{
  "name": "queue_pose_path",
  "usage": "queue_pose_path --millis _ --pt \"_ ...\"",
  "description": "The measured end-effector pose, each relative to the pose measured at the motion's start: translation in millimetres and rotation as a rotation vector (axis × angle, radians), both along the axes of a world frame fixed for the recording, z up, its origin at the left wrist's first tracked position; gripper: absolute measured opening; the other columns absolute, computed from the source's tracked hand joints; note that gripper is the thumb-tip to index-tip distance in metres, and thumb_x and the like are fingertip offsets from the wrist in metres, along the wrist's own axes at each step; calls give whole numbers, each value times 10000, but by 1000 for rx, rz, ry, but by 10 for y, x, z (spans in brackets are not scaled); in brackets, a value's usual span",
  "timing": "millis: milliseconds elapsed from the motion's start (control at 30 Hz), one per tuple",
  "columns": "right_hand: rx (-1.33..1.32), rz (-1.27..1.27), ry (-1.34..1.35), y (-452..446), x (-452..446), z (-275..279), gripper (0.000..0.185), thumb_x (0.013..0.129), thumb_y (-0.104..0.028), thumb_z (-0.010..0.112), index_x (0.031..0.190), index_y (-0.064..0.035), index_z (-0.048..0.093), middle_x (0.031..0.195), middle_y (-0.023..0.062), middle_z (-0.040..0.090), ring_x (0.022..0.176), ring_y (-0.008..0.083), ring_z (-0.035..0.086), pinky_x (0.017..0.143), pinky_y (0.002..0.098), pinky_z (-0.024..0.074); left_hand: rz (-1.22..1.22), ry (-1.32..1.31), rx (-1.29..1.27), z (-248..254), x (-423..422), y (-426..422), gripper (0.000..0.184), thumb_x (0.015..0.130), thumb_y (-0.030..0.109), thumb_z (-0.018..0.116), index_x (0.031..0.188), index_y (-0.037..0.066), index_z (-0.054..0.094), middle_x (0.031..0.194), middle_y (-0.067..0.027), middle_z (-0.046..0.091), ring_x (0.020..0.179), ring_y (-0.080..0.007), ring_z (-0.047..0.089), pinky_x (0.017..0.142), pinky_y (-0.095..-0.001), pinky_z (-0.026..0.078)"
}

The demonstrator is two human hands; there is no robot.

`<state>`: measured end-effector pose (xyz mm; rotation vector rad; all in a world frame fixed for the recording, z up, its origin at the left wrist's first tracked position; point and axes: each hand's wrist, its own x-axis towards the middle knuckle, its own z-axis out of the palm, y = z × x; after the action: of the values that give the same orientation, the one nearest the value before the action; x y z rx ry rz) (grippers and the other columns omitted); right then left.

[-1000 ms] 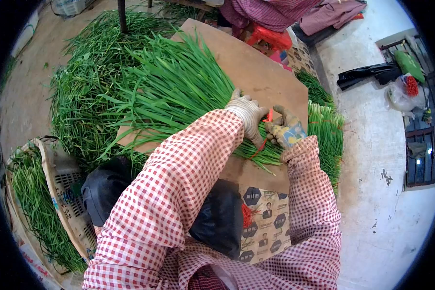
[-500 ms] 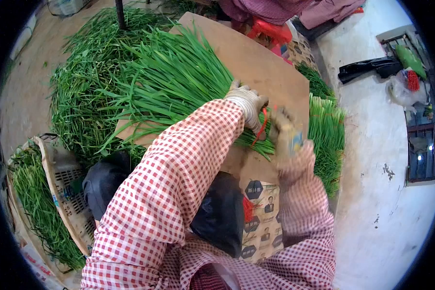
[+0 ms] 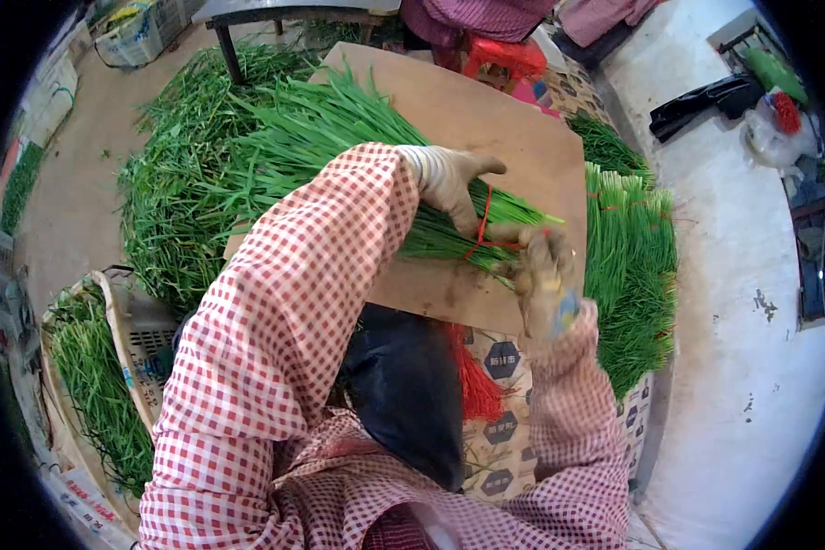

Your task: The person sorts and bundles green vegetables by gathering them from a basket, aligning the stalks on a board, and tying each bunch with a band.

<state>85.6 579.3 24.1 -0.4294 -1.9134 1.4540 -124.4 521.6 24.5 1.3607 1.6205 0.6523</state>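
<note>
A bunch of long green chives (image 3: 330, 128) lies across a brown board (image 3: 532, 137), leaf tips to the left and cut ends to the right. My left hand (image 3: 449, 183), in a pale glove, grips the bunch from above near the cut ends, thumb and fingers on either side. Just right of it, a red tie (image 3: 482, 225) circles the stalks, and one strand stretches to the right. That strand runs to my right hand (image 3: 545, 270), gloved and slightly blurred, its fingers closed on the tie beside the stalk ends.
Loose greens (image 3: 179, 192) are heaped left of the board. Tied bunches (image 3: 628, 247) stack along its right side by the white wall (image 3: 724, 238). A basket (image 3: 124, 339) of greens stands at lower left. Red ties (image 3: 477, 385) hang near my knee. Another person sits beyond a red stool (image 3: 504, 60).
My right hand has drawn the red tie out to the right, and it now circles the stalks. My left hand has shifted slightly left and up, its thumb lifted. The view has tilted up.
</note>
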Motion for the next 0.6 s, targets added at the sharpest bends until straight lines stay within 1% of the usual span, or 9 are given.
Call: queue_pose_path --millis 33,133,167,267,300,333,400,467,600 --pt "-752 -15 9 -30 -61 61 137 945 -213 589 996 -90 557 709 30 528 633 191 523 569 296 465 -35 150 117 39 107 19 1139 496 281 849 1457 59 281 1311 -245 516 1189 -337 531 992 -371 440" --pt "-1053 121 151 153 -164 -13 107 949 -205 583 937 -105 547 660 3 464 585 140 469 520 277 424 -59 775 -4 26 549 20 1134 539 384 834 1475 108 256 1482 -148 355 1362 -317 348 1094 -579 251" --pt "-1079 114 148 148 -195 25 88 933 -181 597 914 -117 541 643 -18 440 558 111 435 490 267 393 26 826 -1 -160 627 26 1114 563 439 814 1482 164 248 1531 -90 281 1418 -310 240 1087 -652 162" --pt "-907 137 18 -25 -81 111 82 914 -186 619 928 -136 556 641 -34 445 559 101 441 480 256 389 202 860 27 -315 706 30 1060 593 411 803 1477 200 258 1524 -87 295 1420 -306 239 1097 -629 178" --pt "-797 -159 -104 -289 -38 254 95 888 -191 629 949 -136 583 681 -22 522 558 110 484 469 259 404 232 826 -6 -301 708 33 1018 617 354 798 1473 215 265 1527 -71 294 1425 -301 227 1100 -629 169" --pt "-910 -184 -248 -199 145 -304 123 887 -216 628 966 -128 592 720 -6 558 584 111 512 485 261 421 236 826 -6 -301 707 39 1018 617 354 798 1473 215 265 1527 -71 294 1425 -301 227 1100 -629 169" --pt "-554 -87 -337 -273 811 -1366 97 908 -180 580 966 -103 567 813 2 578 689 100 539 582 247 438 229 823 -44 -291 707 43 982 628 308 790 1463 212 281 1524 -65 300 1426 -301 227 1099 -633 158" --pt "-83 33 -279 -364 1088 -1505 40 928 -119 534 948 -84 533 868 -5 561 770 88 536 662 231 438 226 822 -37 -340 694 65 977 621 293 791 1456 214 290 1518 -63 312 1424 -304 230 1094 -637 161" --pt "-206 325 -431 -504 666 -715 175 958 -234 560 955 -59 555 788 24 595 711 135 557 620 273 466 222 812 -38 -203 687 47 997 606 300 801 1455 195 289 1517 -65 310 1421 -303 237 1091 -641 175"
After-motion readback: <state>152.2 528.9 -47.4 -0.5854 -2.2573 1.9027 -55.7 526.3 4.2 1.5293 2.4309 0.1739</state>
